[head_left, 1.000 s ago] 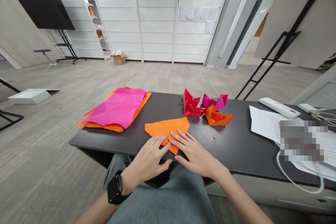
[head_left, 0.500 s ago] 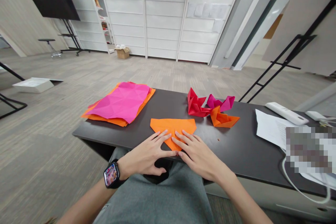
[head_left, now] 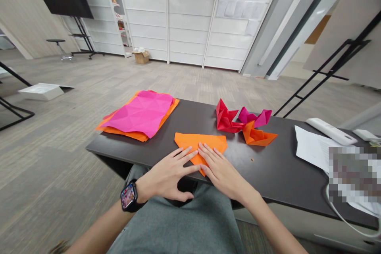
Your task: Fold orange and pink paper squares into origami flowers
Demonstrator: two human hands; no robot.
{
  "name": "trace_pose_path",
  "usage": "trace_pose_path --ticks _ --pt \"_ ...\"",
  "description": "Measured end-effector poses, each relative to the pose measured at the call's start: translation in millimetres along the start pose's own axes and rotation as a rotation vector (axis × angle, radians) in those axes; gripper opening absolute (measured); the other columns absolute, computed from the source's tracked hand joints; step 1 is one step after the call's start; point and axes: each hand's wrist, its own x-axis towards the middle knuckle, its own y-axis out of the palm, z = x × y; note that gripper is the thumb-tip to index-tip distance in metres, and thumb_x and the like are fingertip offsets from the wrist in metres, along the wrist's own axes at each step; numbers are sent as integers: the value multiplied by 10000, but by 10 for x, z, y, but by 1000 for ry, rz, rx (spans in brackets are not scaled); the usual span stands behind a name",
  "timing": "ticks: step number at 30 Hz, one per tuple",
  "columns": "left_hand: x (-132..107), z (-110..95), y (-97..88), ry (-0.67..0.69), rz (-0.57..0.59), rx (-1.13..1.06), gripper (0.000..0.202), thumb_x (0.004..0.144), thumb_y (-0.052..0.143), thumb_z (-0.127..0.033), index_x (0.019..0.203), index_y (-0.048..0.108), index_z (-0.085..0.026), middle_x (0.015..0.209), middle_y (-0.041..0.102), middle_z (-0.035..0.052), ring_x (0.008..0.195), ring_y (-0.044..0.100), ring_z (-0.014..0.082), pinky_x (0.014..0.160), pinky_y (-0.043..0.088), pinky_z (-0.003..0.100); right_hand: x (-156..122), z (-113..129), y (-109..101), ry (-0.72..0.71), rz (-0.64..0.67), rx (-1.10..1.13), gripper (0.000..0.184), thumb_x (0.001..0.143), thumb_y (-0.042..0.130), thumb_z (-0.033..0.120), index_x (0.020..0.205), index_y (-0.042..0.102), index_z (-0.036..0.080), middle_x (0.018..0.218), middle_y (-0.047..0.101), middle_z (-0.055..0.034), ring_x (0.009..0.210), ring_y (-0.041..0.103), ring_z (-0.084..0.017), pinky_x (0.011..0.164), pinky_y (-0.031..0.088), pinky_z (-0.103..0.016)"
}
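A folded orange paper [head_left: 199,142] lies near the front edge of the dark table [head_left: 268,170], its point toward me. My left hand [head_left: 169,172] lies flat, fingers stretched out, with the fingertips pressing the paper's lower left side. My right hand [head_left: 219,170] lies flat beside it, fingers spread on the paper's lower right side. The two hands almost meet at the paper's middle. A black watch [head_left: 129,197] is on my left wrist.
A stack of pink and orange sheets [head_left: 139,114] lies at the table's left end. Three folded paper figures, red [head_left: 226,120], pink [head_left: 255,116] and orange [head_left: 257,136], stand behind. White papers [head_left: 312,147], a white remote [head_left: 331,131] and a cable [head_left: 351,222] lie at the right.
Both hands have slid a little up along the orange paper, still pressing it flat. The camera has drifted, so everything sits slightly to the right.
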Motion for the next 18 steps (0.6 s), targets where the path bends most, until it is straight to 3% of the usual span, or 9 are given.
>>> trace_pose_path --ticks 3,8,12,15,18 --pt "-88 168 -65 -139 -45 43 742 841 648 -514 1455 427 -161 1523 435 147 1438 359 293 1208 206 480 7 15 0 9 -2 6 556 1036 320 408 1541 294 175 1614 241 -63 1497 185 -214 1225 200 -464" --pt "-156 392 -181 -203 -55 77 595 929 560 -462 1448 442 -194 1497 481 111 1408 418 241 1207 223 439 6 21 5 -6 -27 11 547 1033 334 390 1542 293 196 1616 239 -60 1497 185 -226 1220 209 -482" --pt "-16 188 -161 -203 -135 115 602 880 634 -431 1390 490 -146 1492 467 165 1405 402 312 1175 295 465 -9 28 15 -3 -37 19 558 1031 338 400 1551 272 208 1610 259 -68 1494 195 -236 1217 213 -493" --pt "100 7 -86 -99 -104 50 438 898 621 -339 1301 557 -183 1361 579 124 1277 526 285 1097 408 420 -17 36 -5 18 -27 40 578 1029 342 419 1551 265 183 1612 250 -74 1493 201 -226 1223 203 -478" --pt "157 -38 -23 -86 -96 4 297 940 568 -286 1221 604 -197 1227 640 90 1166 580 254 1033 452 399 9 -2 -55 21 -9 93 547 1032 328 412 1527 326 179 1605 278 -65 1483 241 -212 1216 236 -465"
